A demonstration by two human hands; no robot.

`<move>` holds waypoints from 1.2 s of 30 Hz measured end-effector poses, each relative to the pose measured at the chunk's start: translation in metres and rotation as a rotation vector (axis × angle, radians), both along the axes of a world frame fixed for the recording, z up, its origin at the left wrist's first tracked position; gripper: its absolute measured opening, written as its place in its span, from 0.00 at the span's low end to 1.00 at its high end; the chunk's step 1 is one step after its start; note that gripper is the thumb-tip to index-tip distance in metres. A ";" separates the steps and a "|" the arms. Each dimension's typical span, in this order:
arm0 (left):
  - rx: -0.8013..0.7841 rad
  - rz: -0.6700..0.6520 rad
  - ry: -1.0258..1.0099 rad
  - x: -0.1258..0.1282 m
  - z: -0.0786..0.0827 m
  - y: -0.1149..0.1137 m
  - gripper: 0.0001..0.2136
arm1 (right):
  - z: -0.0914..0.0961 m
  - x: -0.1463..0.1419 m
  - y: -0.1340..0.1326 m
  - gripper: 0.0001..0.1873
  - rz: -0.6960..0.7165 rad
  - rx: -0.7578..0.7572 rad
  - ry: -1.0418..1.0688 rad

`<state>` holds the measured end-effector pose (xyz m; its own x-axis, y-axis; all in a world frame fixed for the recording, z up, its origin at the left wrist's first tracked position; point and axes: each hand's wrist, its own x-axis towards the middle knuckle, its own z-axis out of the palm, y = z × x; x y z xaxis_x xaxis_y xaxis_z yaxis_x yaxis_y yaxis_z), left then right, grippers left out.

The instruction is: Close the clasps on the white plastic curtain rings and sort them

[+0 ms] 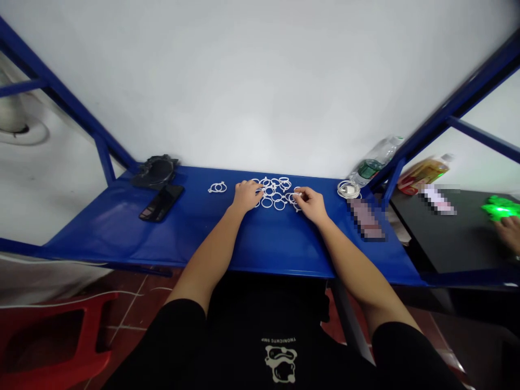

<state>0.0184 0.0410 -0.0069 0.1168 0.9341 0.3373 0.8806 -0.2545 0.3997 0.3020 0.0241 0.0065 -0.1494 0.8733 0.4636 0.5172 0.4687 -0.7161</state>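
Observation:
Several white plastic rings (273,193) lie scattered at the back middle of a blue table (122,227). My left hand (246,195) rests at the left edge of the pile with its fingers curled onto a ring. My right hand (311,204) is at the pile's right edge, its fingers pinching a white ring. A separate pair of joined rings (218,187) lies apart to the left of the pile.
A dark phone (162,202) and a black object (155,171) lie at the back left. A stack of white rings (348,189) and a lying plastic bottle (376,161) are at the back right. Another person's hand (509,232) rests on a black table to the right. A red stool (52,341) stands lower left.

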 end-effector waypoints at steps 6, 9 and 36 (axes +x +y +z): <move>-0.059 0.054 0.023 0.005 0.001 -0.002 0.11 | -0.003 -0.001 0.001 0.19 0.040 -0.086 0.059; -0.071 0.055 0.004 0.006 0.000 -0.002 0.09 | -0.005 -0.002 0.003 0.19 0.062 -0.120 0.110; 0.135 -0.093 -0.686 0.019 0.006 -0.002 0.12 | 0.006 -0.004 0.004 0.19 0.119 -0.319 0.444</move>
